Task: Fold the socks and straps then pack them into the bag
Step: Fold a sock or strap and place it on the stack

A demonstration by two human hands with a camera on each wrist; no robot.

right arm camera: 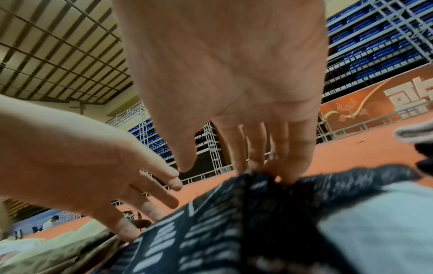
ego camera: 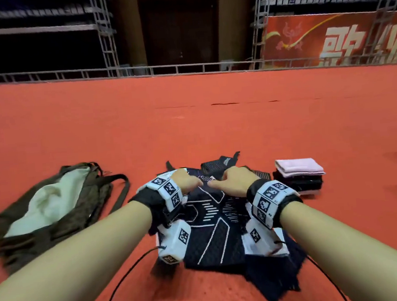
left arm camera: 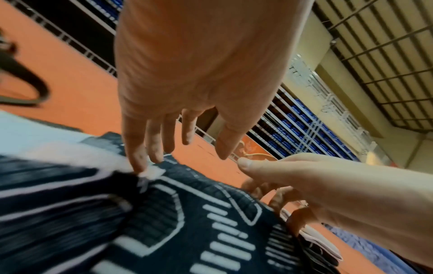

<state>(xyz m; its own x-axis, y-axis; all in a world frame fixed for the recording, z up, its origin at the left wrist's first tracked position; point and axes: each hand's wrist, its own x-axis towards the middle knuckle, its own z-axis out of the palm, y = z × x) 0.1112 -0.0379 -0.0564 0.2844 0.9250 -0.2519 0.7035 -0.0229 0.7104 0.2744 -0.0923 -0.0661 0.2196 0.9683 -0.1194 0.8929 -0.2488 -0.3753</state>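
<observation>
On the orange-red carpeted floor (ego camera: 214, 125), a dark navy knitted sock with white line patterns (ego camera: 213, 232) lies spread in front of the person. The left hand (ego camera: 185, 181) rests its straight fingers (left arm camera: 138, 157) on the sock's far edge. The right hand (ego camera: 236, 180) presses its fingers (right arm camera: 293, 163) down onto the sock's bunched far edge, thumb free. An open olive-green fabric bag with a pale lining (ego camera: 52, 207) lies to the left. A stack of folded pink and black cloths (ego camera: 299, 174) sits to the right.
</observation>
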